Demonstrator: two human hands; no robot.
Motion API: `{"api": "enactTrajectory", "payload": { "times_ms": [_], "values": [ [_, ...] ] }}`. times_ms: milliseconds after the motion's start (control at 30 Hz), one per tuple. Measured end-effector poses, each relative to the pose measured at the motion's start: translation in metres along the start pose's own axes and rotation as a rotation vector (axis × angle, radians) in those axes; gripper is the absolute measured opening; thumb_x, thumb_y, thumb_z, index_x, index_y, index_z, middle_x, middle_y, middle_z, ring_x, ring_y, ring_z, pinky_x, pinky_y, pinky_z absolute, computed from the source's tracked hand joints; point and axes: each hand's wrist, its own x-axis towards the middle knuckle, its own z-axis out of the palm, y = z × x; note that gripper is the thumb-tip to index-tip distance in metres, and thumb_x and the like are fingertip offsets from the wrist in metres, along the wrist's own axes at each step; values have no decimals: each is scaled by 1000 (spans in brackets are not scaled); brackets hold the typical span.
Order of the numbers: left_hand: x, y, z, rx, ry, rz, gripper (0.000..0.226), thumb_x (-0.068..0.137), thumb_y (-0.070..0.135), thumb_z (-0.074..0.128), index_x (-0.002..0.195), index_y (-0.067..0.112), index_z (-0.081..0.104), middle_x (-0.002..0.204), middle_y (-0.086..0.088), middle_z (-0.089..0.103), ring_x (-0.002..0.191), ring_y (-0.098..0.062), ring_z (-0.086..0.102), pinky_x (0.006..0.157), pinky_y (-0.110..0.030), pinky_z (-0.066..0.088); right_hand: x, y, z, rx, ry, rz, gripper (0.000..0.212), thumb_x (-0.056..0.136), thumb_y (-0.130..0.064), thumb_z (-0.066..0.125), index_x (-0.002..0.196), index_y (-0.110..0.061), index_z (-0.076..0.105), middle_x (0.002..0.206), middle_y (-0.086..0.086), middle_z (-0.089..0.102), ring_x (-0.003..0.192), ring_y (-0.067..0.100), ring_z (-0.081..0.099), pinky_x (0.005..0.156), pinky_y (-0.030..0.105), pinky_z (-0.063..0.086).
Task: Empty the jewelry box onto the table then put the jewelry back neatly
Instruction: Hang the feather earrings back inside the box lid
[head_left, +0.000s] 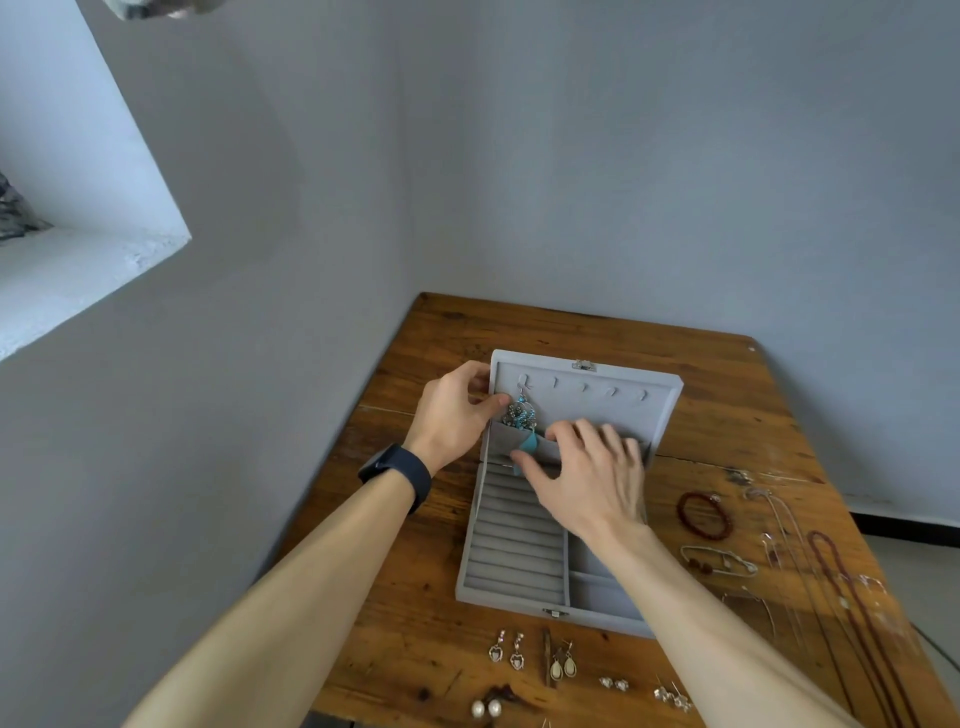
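Wooden table (519, 332) occupying the lower centre and right of the frame, pushed into the wall corner, so that its far and left edges meet plaster and open room remains only along the near and right sides. Grey jewelry box (511, 551) at the table's centre, lid (613, 405) propped open toward the far edge to expose a row of hooks and a pocket below them; the ring rolls and the visible parts of the tray compartments look empty. Right of the box, well apart from it, necklaces (852, 587) and a red bracelet (704, 514) lie spread singly, probably to keep chains from tangling; earrings (563, 662) lie in pairs along the near edge. Left hand (452, 415), loosely curled, steadies the lid's left rim, its thumb tip touching a beaded blue earring (519, 413) that hangs from the leftmost hook. Right hand (587, 473), fingers spread and half open, presses on the pocket beside the earring's turquoise drop (529, 443); whether it pinches anything cannot be told. Judged stage: refilling just begun, most pieces still on the table
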Motion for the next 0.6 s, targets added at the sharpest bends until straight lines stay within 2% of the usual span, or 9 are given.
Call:
{"api": "enactTrajectory", "payload": {
  "times_ms": [100,233,300,400,467,600],
  "values": [
    [1,0,0,3,-6,5,38,92,30,70,129,21,60,117,4,67,92,-5,59,67,-8,44,5,-6,2,-23,12,25,29,84,-55,63,91,-27,64,88,-5,66,83,25,59,73,37,37],
    [0,0,-1,4,-19,2,40,93,29,70,131,21,59,120,4,65,94,-5,59,67,-9,43,8,2,-1,178,92,-35,8,85,-29,68,90,-23,65,78,-4,69,70,27,65,63,32,40],
    [0,1,-2,-4,-19,-6,41,93,29,70,131,22,59,119,4,65,94,-5,60,66,-9,44,11,10,-6,256,101,-8,7,88,-26,67,93,-23,63,79,-3,69,65,28,65,55,29,42],
    [1,1,-1,-18,-18,-18,41,92,29,71,130,21,60,118,5,66,94,-6,61,66,-9,44,19,23,-10,323,133,-8,8,90,-22,68,93,-20,61,87,-2,62,65,32,63,49,34,50],
    [0,2,-2,-21,-24,-26,40,92,28,71,130,21,60,116,7,64,93,-4,59,66,-10,44,21,26,-10,296,120,-34,4,89,-22,69,91,-21,65,94,-4,59,59,33,62,48,37,52],
    [1,3,-1,-19,-23,-29,40,92,28,70,130,22,60,110,12,61,90,-1,57,67,-8,42,15,21,-9,211,63,-46,9,87,-27,69,90,-21,75,96,-5,58,48,26,58,47,31,50]
  ]
}}
